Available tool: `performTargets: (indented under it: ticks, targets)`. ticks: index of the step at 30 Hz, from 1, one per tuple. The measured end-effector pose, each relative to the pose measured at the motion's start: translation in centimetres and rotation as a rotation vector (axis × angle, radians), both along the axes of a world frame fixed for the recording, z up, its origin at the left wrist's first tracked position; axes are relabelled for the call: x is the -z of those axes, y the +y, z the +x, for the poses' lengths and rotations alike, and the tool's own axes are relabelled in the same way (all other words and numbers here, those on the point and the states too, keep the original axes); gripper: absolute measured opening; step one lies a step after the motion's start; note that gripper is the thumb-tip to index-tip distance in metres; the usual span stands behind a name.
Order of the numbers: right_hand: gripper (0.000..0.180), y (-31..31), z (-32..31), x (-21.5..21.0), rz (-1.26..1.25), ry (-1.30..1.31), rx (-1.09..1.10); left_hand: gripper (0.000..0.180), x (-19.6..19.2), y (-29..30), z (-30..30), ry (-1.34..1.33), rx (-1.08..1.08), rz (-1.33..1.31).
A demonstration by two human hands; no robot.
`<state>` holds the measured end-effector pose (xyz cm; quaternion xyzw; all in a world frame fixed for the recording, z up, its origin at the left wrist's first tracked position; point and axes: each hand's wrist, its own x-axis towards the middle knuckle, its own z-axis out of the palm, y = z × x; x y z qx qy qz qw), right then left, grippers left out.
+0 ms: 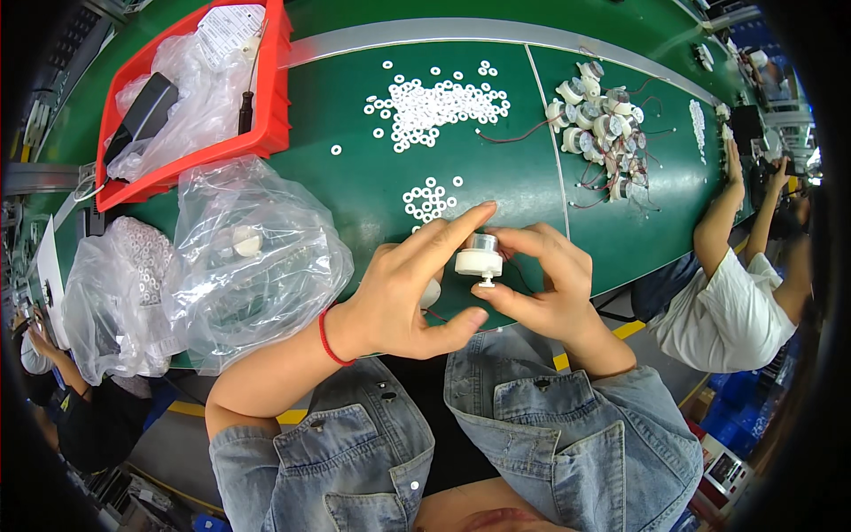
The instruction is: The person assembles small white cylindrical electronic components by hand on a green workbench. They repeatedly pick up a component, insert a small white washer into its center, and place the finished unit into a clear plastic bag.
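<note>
A small motor with a silver can and a white plastic housing point(480, 261) is upright in front of me, its white shaft end pointing down. My right hand point(551, 282) pinches it, thumb beneath at the shaft end and fingers by the metal top. My left hand point(403, 288) is open around its left side, index finger stretched past the top and thumb apart below. Part of another white rounded piece point(432, 293) shows beside the left fingers; whether that hand touches it is hidden. Beyond the hands lies a small group of white washers point(429, 200).
A larger heap of white washers point(439, 108) lies farther back. Several wired motors point(606, 129) are piled at right. Clear plastic bags point(257, 257) and a red bin point(280, 97) holding a screwdriver point(246, 111) stand at left. Another person point(731, 301) sits at the right.
</note>
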<state>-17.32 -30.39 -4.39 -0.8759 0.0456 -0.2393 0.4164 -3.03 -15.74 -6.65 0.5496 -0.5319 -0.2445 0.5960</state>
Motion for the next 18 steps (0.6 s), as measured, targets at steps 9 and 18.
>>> performTargets:
  ticks: [9,18]
  targets:
    - [0.054,-0.5,-0.4,0.2,-0.061,0.048,-0.084,0.069,0.2,0.0,0.5,-0.058,0.013,0.108]
    - [0.097,-0.3,0.4,-0.6,0.013,-0.012,-0.185,0.048,0.2,-0.5,0.9,-0.459,-0.088,-0.073]
